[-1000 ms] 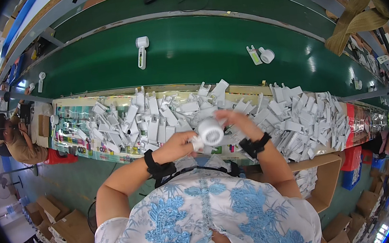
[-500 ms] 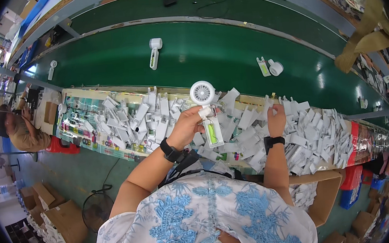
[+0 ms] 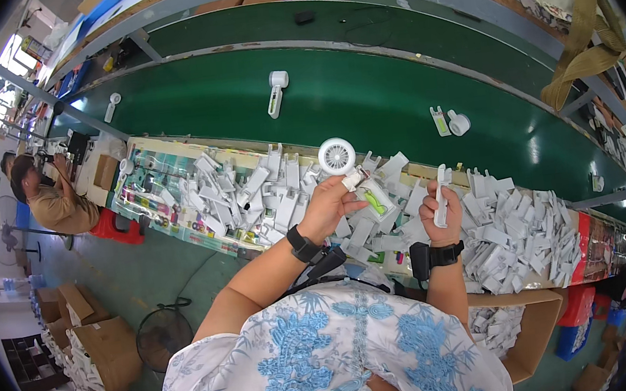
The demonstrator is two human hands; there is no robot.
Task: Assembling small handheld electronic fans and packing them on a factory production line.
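Note:
My left hand (image 3: 331, 203) is raised over the workbench and grips a small white hand-held fan (image 3: 338, 156) by the neck, its round head pointing up toward the belt. My right hand (image 3: 438, 211) is closed around a white plastic handle shell (image 3: 442, 196), held upright. Both wrists carry black bands. Below and between the hands lies a heap of white plastic handle parts (image 3: 267, 193) spread along the bench, with a clear piece holding a green part (image 3: 375, 203) just under the fan.
A wide green conveyor belt (image 3: 364, 98) runs beyond the bench, carrying a finished white fan (image 3: 276, 92), another (image 3: 111, 107) at left and small white parts (image 3: 452, 121). A seated person (image 3: 50, 200) works at far left. Cardboard boxes (image 3: 529, 325) stand at lower right, a floor fan (image 3: 164, 337) below.
My hands were together on the fan near my chest a second ago. The left hand has since lifted the fan away, and the right hand has moved right and picked up a white handle shell.

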